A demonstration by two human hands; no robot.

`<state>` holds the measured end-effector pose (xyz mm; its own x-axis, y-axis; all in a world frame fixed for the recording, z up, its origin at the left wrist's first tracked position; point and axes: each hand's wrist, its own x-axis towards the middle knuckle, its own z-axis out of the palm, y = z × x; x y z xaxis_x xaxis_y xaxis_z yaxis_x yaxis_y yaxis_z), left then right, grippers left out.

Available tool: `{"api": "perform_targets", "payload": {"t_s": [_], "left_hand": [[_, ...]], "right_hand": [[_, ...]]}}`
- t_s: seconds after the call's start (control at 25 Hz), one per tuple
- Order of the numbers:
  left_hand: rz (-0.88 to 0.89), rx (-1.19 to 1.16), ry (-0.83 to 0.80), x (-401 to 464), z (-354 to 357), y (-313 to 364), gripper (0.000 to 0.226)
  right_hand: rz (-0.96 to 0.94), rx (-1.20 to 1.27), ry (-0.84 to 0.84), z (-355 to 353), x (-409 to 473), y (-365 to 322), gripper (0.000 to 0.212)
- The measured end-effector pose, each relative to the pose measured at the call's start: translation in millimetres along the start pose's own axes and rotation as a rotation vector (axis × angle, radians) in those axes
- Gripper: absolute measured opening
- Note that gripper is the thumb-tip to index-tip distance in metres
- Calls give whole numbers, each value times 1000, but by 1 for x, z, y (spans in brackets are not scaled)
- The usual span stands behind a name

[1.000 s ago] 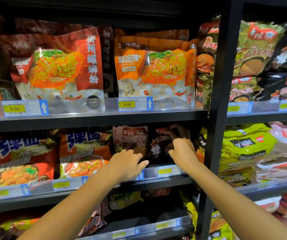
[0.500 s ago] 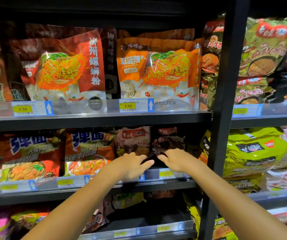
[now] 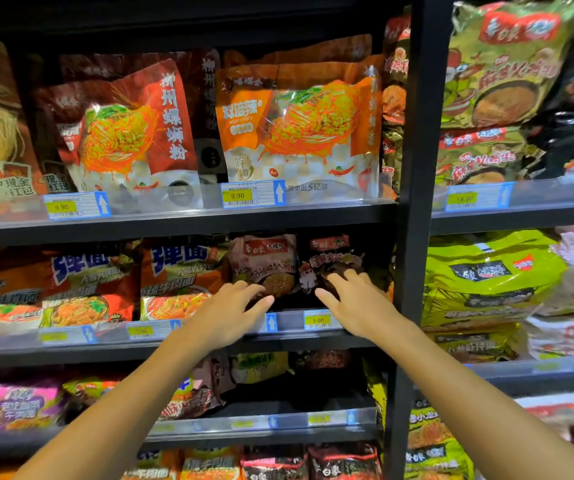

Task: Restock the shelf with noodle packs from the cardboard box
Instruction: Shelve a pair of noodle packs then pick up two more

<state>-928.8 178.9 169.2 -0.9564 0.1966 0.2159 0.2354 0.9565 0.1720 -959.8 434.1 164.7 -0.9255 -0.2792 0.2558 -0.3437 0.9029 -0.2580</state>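
A: Obs. — your left hand (image 3: 225,311) hangs in front of the middle shelf (image 3: 188,342), fingers spread and nearly straight, gripping nothing. Fingertips reach toward the pink noodle pack (image 3: 265,261); contact can't be confirmed from this angle.

B: And my right?

A: Your right hand (image 3: 355,303) lies flat, fingers extended, tips on the lower face of the dark noodle pack (image 3: 330,258). No pinch, no curl. Reads as a steadying or pushing touch.

B: Why both packs upright at the shelf's right end?

A: They stand face-out behind the clear front rail, above the 3.00 price tag (image 3: 317,320), so label and tag line up. The black upright post (image 3: 413,237) bounds them on the right. Judgement: you're squaring the facings, open hands suiting soft bags that crumple under a grip.

B: The cardboard box?

A: Not in view. Can't say how many packs remain.
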Motion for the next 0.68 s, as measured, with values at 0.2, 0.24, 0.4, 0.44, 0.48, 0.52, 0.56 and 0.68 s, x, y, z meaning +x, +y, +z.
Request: {"api": "perform_targets", "payload": {"t_s": [0.2, 0.24, 0.4, 0.44, 0.48, 0.52, 0.56, 0.68], "left_hand": [[51, -64, 168, -54, 0, 13, 51], [45, -62, 181, -67, -2, 15, 51], [27, -64, 232, -121, -9, 11, 51], [32, -55, 239, -135, -10, 7, 51], [39, -49, 241, -146, -9, 4, 52], [45, -50, 236, -158, -7, -1, 52], [49, -58, 225, -172, -5, -7, 53], [86, -85, 186, -215, 5, -27, 58]], "right_hand": [[-170, 110, 101, 15, -31, 2, 57], [-194, 100, 126, 19, -42, -1, 58], [-211, 81, 189, 32, -88, -24, 62], [-213, 79, 183, 34, -99, -32, 62], [-214, 79, 175, 36, -109, -37, 63], [-210, 75, 164, 39, -120, -43, 63], [-196, 74, 152, 41, -133, -51, 63], [-149, 103, 94, 53, -176, -78, 62]]}}
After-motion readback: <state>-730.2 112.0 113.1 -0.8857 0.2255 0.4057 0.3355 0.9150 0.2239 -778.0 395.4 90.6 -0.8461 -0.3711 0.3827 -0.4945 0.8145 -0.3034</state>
